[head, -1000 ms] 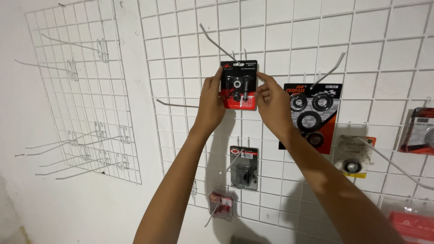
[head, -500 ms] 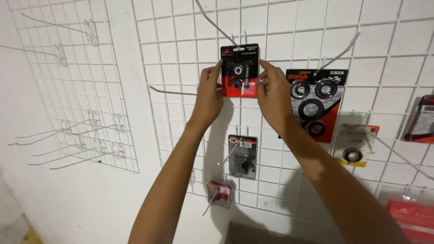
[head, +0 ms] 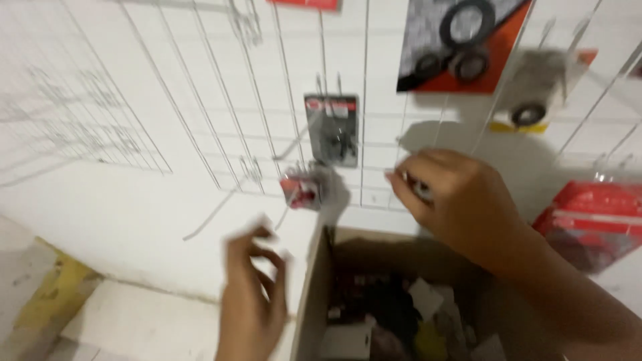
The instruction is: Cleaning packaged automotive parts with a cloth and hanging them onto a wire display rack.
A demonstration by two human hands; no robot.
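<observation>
The view is blurred by motion. My left hand [head: 254, 294] hangs low in front of the white wall, fingers curled and apart, with nothing clearly in it. My right hand [head: 458, 204] is higher, loosely curled in front of the wire grid [head: 200, 100]; something small and grey may show at its fingertips, too blurred to tell. An open cardboard box [head: 319, 274] of mixed small packages [head: 391, 314] stands below and between both hands. A dark carded package [head: 332, 130] hangs on the grid above them, and a small red package [head: 301, 190] hangs lower.
A black and orange card with rubber rings [head: 461, 43] hangs at the upper right, beside a clear pack with one ring [head: 531, 100]. Red packages [head: 595, 220] hang at the right edge. A second wire panel [head: 73, 127] with bare hooks is at the left.
Both hands have left the red and black package high on the grid and dropped down. The view has tilted down and moved closer, bringing the cardboard box into sight.
</observation>
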